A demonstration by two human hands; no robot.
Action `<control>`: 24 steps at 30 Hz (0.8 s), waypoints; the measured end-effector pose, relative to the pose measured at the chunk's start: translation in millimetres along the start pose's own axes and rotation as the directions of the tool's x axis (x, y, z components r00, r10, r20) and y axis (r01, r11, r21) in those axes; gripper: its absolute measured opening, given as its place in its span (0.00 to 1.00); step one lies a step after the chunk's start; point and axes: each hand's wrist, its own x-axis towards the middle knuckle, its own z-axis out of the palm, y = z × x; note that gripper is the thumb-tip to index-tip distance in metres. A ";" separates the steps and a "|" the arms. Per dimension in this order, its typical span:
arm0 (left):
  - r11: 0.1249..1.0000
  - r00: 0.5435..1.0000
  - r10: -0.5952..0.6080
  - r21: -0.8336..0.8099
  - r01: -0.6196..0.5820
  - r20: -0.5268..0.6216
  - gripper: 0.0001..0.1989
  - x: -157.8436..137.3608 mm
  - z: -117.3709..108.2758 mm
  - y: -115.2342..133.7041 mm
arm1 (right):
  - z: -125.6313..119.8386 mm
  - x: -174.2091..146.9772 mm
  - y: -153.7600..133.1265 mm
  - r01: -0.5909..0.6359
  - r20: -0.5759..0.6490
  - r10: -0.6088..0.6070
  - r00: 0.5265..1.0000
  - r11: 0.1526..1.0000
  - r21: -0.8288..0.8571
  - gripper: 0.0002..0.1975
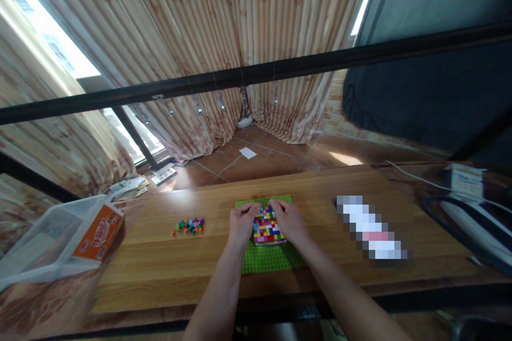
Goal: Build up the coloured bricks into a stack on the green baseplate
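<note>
A block of multicoloured building bricks (269,228) sits on a green studded baseplate (272,265) at the middle of the table. My left hand (242,219) is at the block's far left corner, its fingers drawn together against the bricks. At the far right corner, my right hand (289,219) has its fingers bent and pressed against the block too. Both sets of fingertips meet the far edge, and whether a small loose brick is between them is too small to tell. To the left lies a small pile of loose coloured bricks (191,225).
The wooden table (160,266) has a blurred-out object (372,232) on its right side. Beyond the left edge stands a translucent plastic bin (48,240) with an orange label. A dark metal bar (224,79) crosses behind the table, in front of curtains (192,21).
</note>
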 end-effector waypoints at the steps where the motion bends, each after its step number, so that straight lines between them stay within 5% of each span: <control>1: 1.000 1.000 0.002 0.004 -0.002 0.002 0.12 -0.7 0.0 0.7 | -1.1 -0.8 -1.0 0.000 -0.009 0.000 1.000 1.000 -0.008 0.22; 10: 1.000 0.999 -0.026 0.010 0.026 0.035 0.18 -9.3 0.6 5.5 | 7.3 -17.7 0.0 0.019 -0.115 -0.018 0.993 1.000 0.013 0.18; 24: 0.997 0.998 -0.065 -0.039 0.065 -0.004 0.15 -7.0 0.4 1.3 | 8.9 -19.1 -7.4 -0.058 -0.079 0.058 0.995 0.998 -0.001 0.16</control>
